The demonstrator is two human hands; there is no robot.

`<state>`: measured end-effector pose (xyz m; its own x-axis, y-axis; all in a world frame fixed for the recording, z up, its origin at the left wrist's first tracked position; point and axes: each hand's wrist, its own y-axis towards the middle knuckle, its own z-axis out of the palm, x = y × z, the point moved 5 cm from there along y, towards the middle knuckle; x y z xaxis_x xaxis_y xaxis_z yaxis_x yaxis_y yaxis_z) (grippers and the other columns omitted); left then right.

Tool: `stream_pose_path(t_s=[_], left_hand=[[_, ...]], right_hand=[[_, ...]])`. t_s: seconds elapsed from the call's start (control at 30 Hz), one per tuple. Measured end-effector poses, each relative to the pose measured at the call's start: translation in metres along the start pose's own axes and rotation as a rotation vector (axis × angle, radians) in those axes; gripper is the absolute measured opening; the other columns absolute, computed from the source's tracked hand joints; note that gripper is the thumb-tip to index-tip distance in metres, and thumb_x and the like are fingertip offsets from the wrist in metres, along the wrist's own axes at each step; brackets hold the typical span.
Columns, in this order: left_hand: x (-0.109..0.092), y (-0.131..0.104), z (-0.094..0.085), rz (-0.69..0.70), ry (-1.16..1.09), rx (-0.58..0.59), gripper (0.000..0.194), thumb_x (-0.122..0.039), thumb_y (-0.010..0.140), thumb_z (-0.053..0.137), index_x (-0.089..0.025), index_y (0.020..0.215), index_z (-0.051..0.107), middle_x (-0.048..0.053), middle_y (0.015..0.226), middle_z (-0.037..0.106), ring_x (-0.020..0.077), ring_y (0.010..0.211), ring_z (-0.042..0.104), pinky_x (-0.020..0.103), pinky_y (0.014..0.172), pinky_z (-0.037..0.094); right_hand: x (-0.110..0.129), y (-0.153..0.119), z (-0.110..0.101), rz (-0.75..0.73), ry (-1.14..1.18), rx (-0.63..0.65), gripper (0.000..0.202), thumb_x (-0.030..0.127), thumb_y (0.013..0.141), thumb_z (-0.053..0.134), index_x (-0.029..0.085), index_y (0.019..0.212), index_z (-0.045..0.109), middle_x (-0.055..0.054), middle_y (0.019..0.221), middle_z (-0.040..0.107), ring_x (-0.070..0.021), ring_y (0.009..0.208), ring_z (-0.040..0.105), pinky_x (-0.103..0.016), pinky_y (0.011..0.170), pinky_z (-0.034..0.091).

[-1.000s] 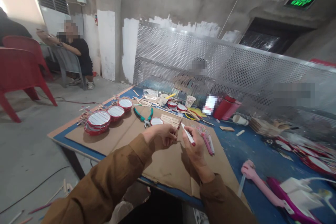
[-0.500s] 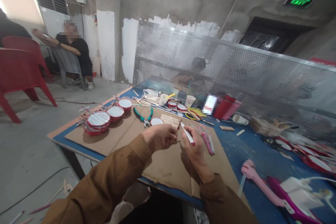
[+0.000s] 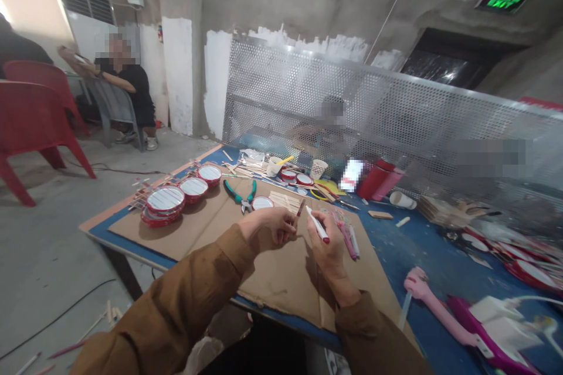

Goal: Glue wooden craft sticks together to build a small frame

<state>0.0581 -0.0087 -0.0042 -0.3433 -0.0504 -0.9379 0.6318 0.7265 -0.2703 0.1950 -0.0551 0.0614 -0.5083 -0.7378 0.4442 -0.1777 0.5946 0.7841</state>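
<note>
My left hand (image 3: pixel 273 226) is closed around a thin wooden stick (image 3: pixel 301 208), whose upper end shows a reddish-brown colour. In my right hand (image 3: pixel 329 251) is a white marker pen (image 3: pixel 317 225) with a red end, its tip a short way right of the stick and not touching it. Just beyond my left hand lie a small round red-rimmed disc (image 3: pixel 263 203) and a row of pale wooden sticks (image 3: pixel 285 201). Green-handled pliers (image 3: pixel 240 194) rest open on the cardboard sheet (image 3: pixel 211 228).
Several red-rimmed drum-like discs (image 3: pixel 165 199) stand at the left. Pink markers (image 3: pixel 348 239) lie right of my hand. A pink glue gun (image 3: pixel 440 307) is by a power strip (image 3: pixel 497 337). Behind are paper cups (image 3: pixel 319 168), a phone (image 3: pixel 351 175) and a perforated metal panel (image 3: pixel 272 88).
My right hand has shifted slightly right with the marker pen, widening the gap to the stick. My left hand holds nearly the same place.
</note>
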Motion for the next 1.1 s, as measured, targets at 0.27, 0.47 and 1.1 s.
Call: stream_pose_path(t_s=[0.27, 0.47, 1.1], left_hand=[[0.0029, 0.0004, -0.0005, 0.035, -0.021, -0.014, 0.021, -0.032, 0.081, 0.063, -0.012, 0.080, 0.056, 0.000, 0.053, 0.058, 0.0136, 0.048, 0.058, 0.026, 0.051, 0.045], [0.0032, 0.0029, -0.0013, 0.038, -0.016, 0.034, 0.024, -0.035, 0.079, 0.066, -0.013, 0.079, 0.056, 0.001, 0.056, 0.059, 0.0144, 0.050, 0.059, 0.027, 0.051, 0.047], [0.0002, 0.0007, -0.0006, 0.018, -0.014, -0.002, 0.028, -0.038, 0.076, 0.068, -0.013, 0.078, 0.056, 0.002, 0.055, 0.058, 0.0156, 0.049, 0.058, 0.028, 0.051, 0.046]], right_hand=[[-0.0001, 0.0004, 0.0005, -0.011, 0.005, 0.016, 0.019, 0.032, 0.089, 0.051, 0.018, 0.096, 0.062, -0.007, 0.088, 0.068, -0.0209, 0.082, 0.062, -0.035, 0.075, 0.050], [0.0025, 0.0010, -0.0005, 0.017, 0.010, 0.021, 0.018, 0.032, 0.087, 0.052, 0.019, 0.090, 0.062, -0.007, 0.084, 0.068, -0.0211, 0.077, 0.062, -0.035, 0.071, 0.050], [0.0022, 0.0018, -0.0005, 0.007, 0.029, 0.006, 0.018, 0.033, 0.088, 0.051, 0.019, 0.093, 0.062, -0.007, 0.087, 0.068, -0.0213, 0.081, 0.062, -0.037, 0.075, 0.051]])
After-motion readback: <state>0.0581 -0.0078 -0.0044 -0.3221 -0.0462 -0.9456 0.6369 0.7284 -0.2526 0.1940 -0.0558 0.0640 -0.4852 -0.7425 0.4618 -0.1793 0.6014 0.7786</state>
